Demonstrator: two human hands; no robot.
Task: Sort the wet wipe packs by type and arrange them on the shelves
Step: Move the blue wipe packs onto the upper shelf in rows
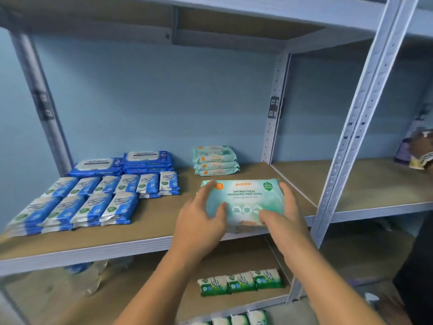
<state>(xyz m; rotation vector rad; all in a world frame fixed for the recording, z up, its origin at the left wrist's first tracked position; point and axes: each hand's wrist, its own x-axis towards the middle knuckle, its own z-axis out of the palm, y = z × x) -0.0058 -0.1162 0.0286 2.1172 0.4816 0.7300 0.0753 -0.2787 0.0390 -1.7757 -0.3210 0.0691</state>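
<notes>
Teal pack [243,200] pinched at both short ends by left hand [201,221] and right hand [285,214], at shelf [152,221] front, 6 o'clock of teal stack [215,160]. Probably soft, squishy, film slick; grip best taken at ends.

on the brown flat fibreboard middle shelf [152,231], small blue-and-white plastic wipe packs [93,200] lie in two rows at the left, one row behind the other. behind them, large flat dark-blue plastic packs [131,163] lie in two stacks side by side. to the right, well apart, a stack of pale green soft plastic packs [215,160] sits near the back. in front of that stack, near the shelf's front edge, a wide pale green plastic pack [243,198] sits between the left hand [199,226] and the right hand [288,214], which grip its ends. on the shelf below, towards the right, small green-and-white plastic packs [241,281] lie in a row.
</notes>
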